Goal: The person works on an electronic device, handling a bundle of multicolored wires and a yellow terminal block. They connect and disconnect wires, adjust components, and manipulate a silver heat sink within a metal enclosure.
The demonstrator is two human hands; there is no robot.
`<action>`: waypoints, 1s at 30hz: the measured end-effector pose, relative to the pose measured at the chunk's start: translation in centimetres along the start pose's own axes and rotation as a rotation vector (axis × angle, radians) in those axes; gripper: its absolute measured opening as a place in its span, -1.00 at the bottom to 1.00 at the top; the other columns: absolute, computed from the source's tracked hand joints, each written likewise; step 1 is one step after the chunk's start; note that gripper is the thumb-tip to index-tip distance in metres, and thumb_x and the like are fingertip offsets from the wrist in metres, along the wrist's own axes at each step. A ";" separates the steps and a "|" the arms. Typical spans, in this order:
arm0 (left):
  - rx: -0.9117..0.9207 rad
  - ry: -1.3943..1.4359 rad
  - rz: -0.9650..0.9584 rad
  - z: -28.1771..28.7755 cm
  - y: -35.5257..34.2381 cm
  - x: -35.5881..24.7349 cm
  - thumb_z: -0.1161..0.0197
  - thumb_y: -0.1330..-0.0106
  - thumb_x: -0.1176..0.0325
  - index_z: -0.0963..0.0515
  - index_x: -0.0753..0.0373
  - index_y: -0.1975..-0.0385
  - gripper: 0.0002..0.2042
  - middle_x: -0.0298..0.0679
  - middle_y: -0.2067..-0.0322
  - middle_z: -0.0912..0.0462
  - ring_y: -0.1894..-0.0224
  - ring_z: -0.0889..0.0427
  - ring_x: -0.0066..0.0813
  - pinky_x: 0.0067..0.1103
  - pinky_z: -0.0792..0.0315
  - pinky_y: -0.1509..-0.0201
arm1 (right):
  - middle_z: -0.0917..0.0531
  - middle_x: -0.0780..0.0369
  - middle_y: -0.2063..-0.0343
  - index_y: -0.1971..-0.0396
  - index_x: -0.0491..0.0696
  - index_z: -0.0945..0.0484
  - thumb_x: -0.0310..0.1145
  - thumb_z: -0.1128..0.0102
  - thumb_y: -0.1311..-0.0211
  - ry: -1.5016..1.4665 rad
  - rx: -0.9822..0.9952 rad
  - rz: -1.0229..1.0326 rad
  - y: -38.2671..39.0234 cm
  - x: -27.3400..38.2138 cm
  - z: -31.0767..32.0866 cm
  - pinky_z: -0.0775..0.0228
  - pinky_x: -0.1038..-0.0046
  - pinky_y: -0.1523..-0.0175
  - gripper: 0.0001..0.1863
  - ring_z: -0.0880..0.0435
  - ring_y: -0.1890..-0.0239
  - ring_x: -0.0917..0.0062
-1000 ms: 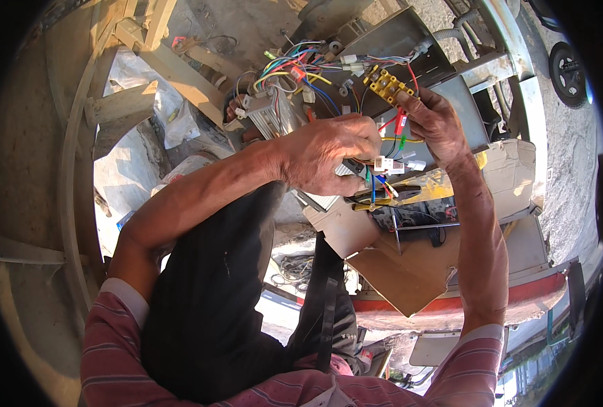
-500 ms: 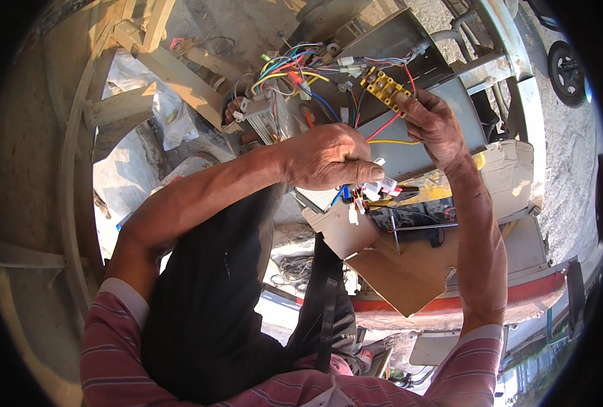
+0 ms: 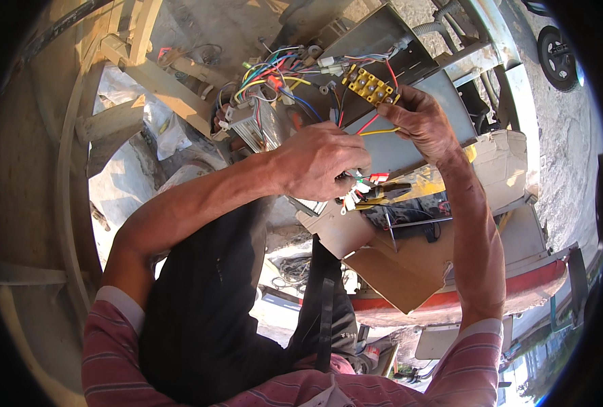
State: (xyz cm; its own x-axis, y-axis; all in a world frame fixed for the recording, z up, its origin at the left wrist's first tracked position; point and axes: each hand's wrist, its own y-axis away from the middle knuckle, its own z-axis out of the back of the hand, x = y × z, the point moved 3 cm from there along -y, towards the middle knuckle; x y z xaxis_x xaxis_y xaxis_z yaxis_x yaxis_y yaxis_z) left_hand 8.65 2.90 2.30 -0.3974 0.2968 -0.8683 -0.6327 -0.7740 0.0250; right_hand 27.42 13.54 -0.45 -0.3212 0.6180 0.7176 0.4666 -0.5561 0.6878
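Observation:
My right hand (image 3: 425,127) pinches the near end of a yellow terminal block (image 3: 368,88) with a row of screws. A red wire and a yellow wire (image 3: 381,131) run beside its fingers. My left hand (image 3: 327,161) is curled closed around a bundle of wires; its fingertips are partly hidden. Below that hand, white and red connectors (image 3: 350,201) hang out. Beyond it, a tangle of coloured wires (image 3: 274,76) spreads over a finned silver box (image 3: 246,127).
An open grey metal box (image 3: 429,102) lies behind the hands. Torn cardboard (image 3: 398,275) sits nearer, above a red-edged panel (image 3: 450,298). Wooden beams (image 3: 169,95) and plastic sheeting (image 3: 172,136) are at left. A wheel (image 3: 557,60) shows at far right.
The left hand has turned and its thumb has tucked in around the wires, with the connectors now lower under it. The right hand and terminal block have shifted slightly left in view.

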 end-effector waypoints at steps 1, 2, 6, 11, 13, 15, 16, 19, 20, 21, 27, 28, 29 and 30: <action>0.005 -0.001 0.006 0.0 0.0 0.0 -0.42 -0.15 0.40 -0.63 0.24 0.21 -0.77 -0.18 0.26 -0.62 0.15 -0.64 -0.10 -0.24 -0.47 0.01 | -0.46 0.56 0.54 0.22 -0.01 -0.73 -0.27 -0.51 -0.28 0.014 -0.005 0.001 0.0 0.0 0.1 -0.03 0.66 0.48 -0.82 -0.24 0.56 0.89; -0.001 -0.001 0.007 0.0 0.0 0.0 -0.42 -0.15 0.40 -0.63 0.24 0.21 -0.78 -0.18 0.26 -0.62 0.15 -0.64 -0.10 -0.24 -0.48 0.01 | -0.47 0.56 0.53 0.21 -0.02 -0.73 -0.27 -0.51 -0.28 0.027 -0.010 0.002 0.0 -0.1 0.1 -0.04 0.67 0.47 -0.81 -0.25 0.55 0.89; 0.000 0.005 0.010 0.1 -0.1 -0.1 -0.43 -0.17 0.38 -0.63 0.24 0.22 -0.78 -0.17 0.27 -0.63 0.15 -0.65 -0.11 -0.25 -0.48 0.01 | -0.51 0.55 0.48 0.15 -0.05 -0.72 -0.27 -0.52 -0.26 0.033 0.021 0.038 -0.1 -0.2 0.2 -0.10 0.68 0.42 -0.75 -0.29 0.49 0.89; -0.005 0.081 0.067 0.4 -0.3 0.0 -0.44 -0.18 0.38 -0.62 0.24 0.23 -0.79 -0.19 0.30 -0.63 0.22 -0.67 -0.15 -0.28 -0.49 0.05 | -0.57 0.53 0.42 0.07 -0.07 -0.72 -0.25 -0.53 -0.24 0.080 0.036 0.032 -0.1 -0.1 0.4 -0.18 0.67 0.37 -0.67 -0.35 0.44 0.87; -0.013 0.116 0.097 0.4 -0.4 0.2 -0.44 -0.18 0.39 -0.61 0.25 0.24 -0.80 -0.20 0.32 -0.64 0.26 -0.68 -0.18 -0.30 -0.50 0.07 | -0.60 0.52 0.40 0.04 -0.08 -0.72 -0.25 -0.54 -0.23 0.095 0.033 0.027 0.1 0.0 0.4 -0.22 0.67 0.33 -0.64 -0.38 0.42 0.86; -0.032 0.120 0.085 0.5 -0.5 0.2 -0.44 -0.19 0.40 -0.61 0.25 0.25 -0.81 -0.21 0.34 -0.64 0.28 -0.69 -0.23 -0.32 -0.52 0.12 | -0.64 0.50 0.36 0.00 -0.09 -0.71 -0.24 -0.54 -0.23 0.112 0.027 0.017 0.2 0.1 0.4 -0.28 0.66 0.29 -0.60 -0.43 0.38 0.85; -0.046 0.128 0.077 0.5 -0.5 0.1 -0.44 -0.20 0.41 -0.61 0.25 0.26 -0.82 -0.22 0.35 -0.64 0.29 -0.70 -0.25 -0.33 -0.53 0.14 | -0.59 0.50 0.39 0.01 -0.10 -0.70 -0.27 -0.53 -0.23 0.098 0.038 0.035 0.2 0.2 0.3 -0.21 0.66 0.33 -0.62 -0.38 0.41 0.84; -0.088 0.227 0.121 0.6 -0.5 0.1 -0.44 -0.23 0.43 -0.62 0.26 0.26 -0.84 -0.22 0.37 -0.64 0.29 -0.70 -0.31 -0.37 -0.54 0.18 | -0.57 0.50 0.40 0.01 -0.10 -0.69 -0.31 -0.50 -0.23 0.102 0.045 0.044 0.3 0.3 0.2 -0.18 0.64 0.34 -0.63 -0.37 0.42 0.83; -0.121 0.243 0.111 0.7 -0.5 0.1 -0.45 -0.23 0.43 -0.62 0.27 0.26 -0.84 -0.22 0.37 -0.64 0.30 -0.70 -0.32 -0.39 -0.54 0.19 | -0.63 0.47 0.35 -0.01 -0.10 -0.70 -0.28 -0.51 -0.22 0.124 0.049 0.031 0.3 0.4 0.3 -0.28 0.64 0.25 -0.61 -0.44 0.35 0.81; -0.136 0.264 0.121 0.8 -0.5 0.1 -0.45 -0.24 0.43 -0.62 0.28 0.26 -0.84 -0.22 0.37 -0.64 0.31 -0.69 -0.33 -0.40 -0.54 0.20 | -0.69 0.44 0.30 -0.03 -0.11 -0.71 -0.24 -0.52 -0.22 0.149 0.041 0.017 0.3 0.3 0.3 -0.38 0.63 0.16 -0.58 -0.51 0.29 0.80; -0.082 0.303 0.108 1.2 -0.3 0.3 -0.47 -0.24 0.25 -0.65 0.29 0.38 -0.78 -0.18 0.43 -0.64 0.29 -0.66 -0.22 -0.34 -0.48 0.14 | -0.64 0.48 0.38 0.06 -0.08 -0.73 -0.28 -0.48 -0.22 0.126 0.000 0.006 0.2 0.1 0.2 -0.31 0.62 0.25 -0.68 -0.45 0.36 0.81; -0.032 0.248 -0.019 1.1 -0.3 0.1 -0.47 -0.25 0.16 -0.64 0.27 0.46 -0.71 -0.22 0.45 -0.64 0.27 -0.64 -0.17 -0.31 -0.44 0.07 | -0.60 0.50 0.40 0.07 -0.06 -0.71 -0.30 -0.47 -0.23 0.135 -0.001 0.018 0.1 0.1 0.2 -0.26 0.64 0.30 -0.70 -0.42 0.40 0.83; 0.013 0.226 -0.060 0.9 -0.2 -0.2 -0.47 -0.26 0.13 -0.65 0.26 0.47 -0.70 -0.23 0.44 -0.65 0.26 -0.63 -0.16 -0.29 -0.42 0.03 | -0.57 0.52 0.42 0.08 -0.04 -0.70 -0.32 -0.46 -0.24 0.149 -0.011 0.022 0.1 0.1 0.1 -0.21 0.66 0.35 -0.73 -0.38 0.43 0.85; 0.086 0.196 -0.087 0.7 0.0 -0.3 -0.47 -0.26 0.10 -0.65 0.25 0.48 -0.68 -0.25 0.43 -0.66 0.24 -0.62 -0.15 -0.28 -0.39 -0.01 | -0.53 0.54 0.45 0.10 -0.02 -0.68 -0.35 -0.46 -0.25 0.170 -0.025 0.022 0.0 0.1 0.0 -0.15 0.67 0.40 -0.75 -0.34 0.47 0.87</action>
State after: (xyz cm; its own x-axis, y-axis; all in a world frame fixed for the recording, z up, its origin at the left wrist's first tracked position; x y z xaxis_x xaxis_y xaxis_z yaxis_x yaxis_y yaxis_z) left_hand 8.33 3.22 2.91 -0.2076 0.2397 -0.9484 -0.7168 -0.6971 -0.0192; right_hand 27.40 13.64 -0.39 -0.4467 0.5039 0.7393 0.4549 -0.5836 0.6727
